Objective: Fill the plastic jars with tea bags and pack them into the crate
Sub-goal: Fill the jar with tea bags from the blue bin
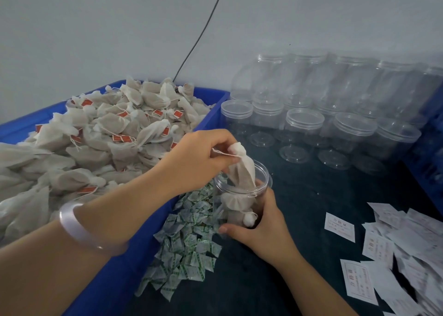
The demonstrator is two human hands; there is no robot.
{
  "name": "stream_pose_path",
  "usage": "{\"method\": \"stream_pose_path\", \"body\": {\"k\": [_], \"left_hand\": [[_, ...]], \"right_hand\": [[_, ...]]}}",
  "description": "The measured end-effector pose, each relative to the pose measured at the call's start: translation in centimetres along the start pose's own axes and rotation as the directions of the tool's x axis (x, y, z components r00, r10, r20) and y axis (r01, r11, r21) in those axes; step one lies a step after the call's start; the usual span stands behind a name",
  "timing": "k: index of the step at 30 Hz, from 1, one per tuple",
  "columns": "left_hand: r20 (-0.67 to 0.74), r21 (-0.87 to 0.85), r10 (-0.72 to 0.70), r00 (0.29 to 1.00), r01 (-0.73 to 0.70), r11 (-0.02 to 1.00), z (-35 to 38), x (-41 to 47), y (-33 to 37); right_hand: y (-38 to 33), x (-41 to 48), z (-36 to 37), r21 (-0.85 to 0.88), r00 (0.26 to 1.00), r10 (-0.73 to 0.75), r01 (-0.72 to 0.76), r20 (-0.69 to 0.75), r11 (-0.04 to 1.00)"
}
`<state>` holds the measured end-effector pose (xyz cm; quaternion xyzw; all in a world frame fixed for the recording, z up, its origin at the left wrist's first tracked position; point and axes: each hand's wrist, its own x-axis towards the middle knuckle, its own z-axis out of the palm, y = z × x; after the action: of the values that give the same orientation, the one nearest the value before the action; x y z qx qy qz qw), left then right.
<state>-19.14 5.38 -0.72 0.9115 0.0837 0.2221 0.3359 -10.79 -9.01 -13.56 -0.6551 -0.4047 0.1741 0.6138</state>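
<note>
Fingers (217,145) of left hand (199,158) pinching tea bag (242,172) at gathered, string-tied neck; right hand (266,224) wrapping round plastic jar (265,169), steadying it upright on dark table (299,208), just beside blue crate (211,114). Bag hanging half inside jar mouth, long axis near vertical, slightly tilted, neck pointing up, filled belly pointing down onto bags already inside (237,203). Judging bag light, soft, crushable, easily torn; neck looking best hold. Jar seeming light, smooth, slippery, tip-prone; gripping mid-wall looking wise.
</note>
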Motion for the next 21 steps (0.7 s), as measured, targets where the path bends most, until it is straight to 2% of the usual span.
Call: {"method": "stream_pose_path", "body": {"k": [3,6,11,21], "left_hand": [[-0.086,-0.051,0.005,0.996,-0.010,0.999,-0.16,0.02,-0.04],[-0.155,-0.023,0.012,0.988,-0.015,1.000,-0.30,0.08,-0.03],[-0.194,0.064,-0.005,0.981,0.018,0.998,-0.11,-0.09,-0.07],[-0.213,0.041,-0.121,0.970,0.132,0.990,-0.09,0.00,-0.07]], "right_hand": [[-0.10,-0.06,0.00,0.015,1.000,0.000,0.000,0.000,1.000],[-0.18,-0.10,-0.02,0.013,1.000,0.004,-0.004,0.005,1.000],[-0.13,-0.08,-0.06,0.003,1.000,0.002,-0.002,0.005,1.000],[-0.14,-0.08,-0.08,-0.014,1.000,-0.007,0.007,0.003,1.000]]}}
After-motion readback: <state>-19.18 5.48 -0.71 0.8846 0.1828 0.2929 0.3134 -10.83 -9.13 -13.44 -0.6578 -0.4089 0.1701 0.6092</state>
